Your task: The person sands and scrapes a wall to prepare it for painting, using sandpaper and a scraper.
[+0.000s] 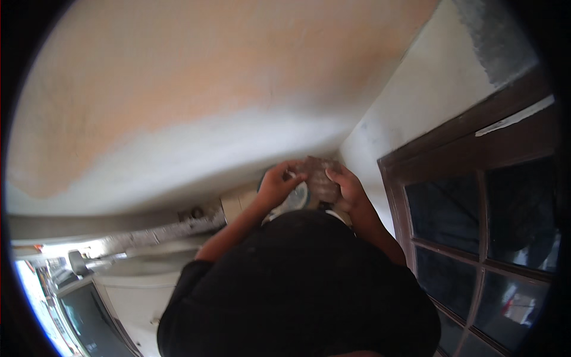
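Note:
Both my hands are held up in front of my body, close together near the corner of the walls. Between them is a brown, rumpled piece with lighter streaks (324,185); whether it is cloth, paper or plastic I cannot make out. My left hand (279,184) pinches its left edge with thumb and fingers. The right hand (350,189) grips the other side, its thumb lying on top and its fingers partly hidden behind. Below and behind my left hand shows part of a round, pale bluish container (298,199), mostly covered by my hands and black shirt.
A wall with peach and white patches (208,95) rises ahead and meets a whitish wall (386,119) on the right. A brown-framed door with dark glass panes (443,202) stands at my right. A pale vehicle (143,297) is at the lower left, beside a rough ledge (178,231).

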Tool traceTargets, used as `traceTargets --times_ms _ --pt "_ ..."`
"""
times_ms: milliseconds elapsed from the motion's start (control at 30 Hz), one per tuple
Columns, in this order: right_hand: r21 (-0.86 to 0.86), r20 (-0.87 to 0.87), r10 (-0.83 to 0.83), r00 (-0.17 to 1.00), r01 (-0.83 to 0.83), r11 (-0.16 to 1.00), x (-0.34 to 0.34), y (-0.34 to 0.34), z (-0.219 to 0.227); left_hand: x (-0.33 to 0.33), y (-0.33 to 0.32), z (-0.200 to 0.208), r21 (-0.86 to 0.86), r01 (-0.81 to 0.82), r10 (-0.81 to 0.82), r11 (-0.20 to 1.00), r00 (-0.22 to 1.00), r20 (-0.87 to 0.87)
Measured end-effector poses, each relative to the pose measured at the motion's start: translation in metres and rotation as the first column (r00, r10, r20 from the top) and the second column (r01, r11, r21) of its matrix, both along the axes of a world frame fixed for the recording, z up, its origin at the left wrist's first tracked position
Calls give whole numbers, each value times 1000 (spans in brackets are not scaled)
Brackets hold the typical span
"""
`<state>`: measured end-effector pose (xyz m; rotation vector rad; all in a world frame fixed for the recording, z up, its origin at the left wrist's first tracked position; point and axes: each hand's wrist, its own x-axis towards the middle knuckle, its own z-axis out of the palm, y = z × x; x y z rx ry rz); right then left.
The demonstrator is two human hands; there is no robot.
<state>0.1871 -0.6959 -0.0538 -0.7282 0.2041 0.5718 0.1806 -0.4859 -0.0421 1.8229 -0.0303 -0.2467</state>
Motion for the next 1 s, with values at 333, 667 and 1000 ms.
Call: traceTargets --times_ms 333,667,1000 --pt "-261 420 -368 830 499 827 109 -57 11 86 96 161 367 -808 -313 462 238 919" --pt "-63 983 176 44 993 103 178 -2 106 110 134 162 71 -996 -537 59 28 843" --pt "378 921 156 -358 917 -126 248 14 273 112 143 159 64 -995 -502 72 19 865"
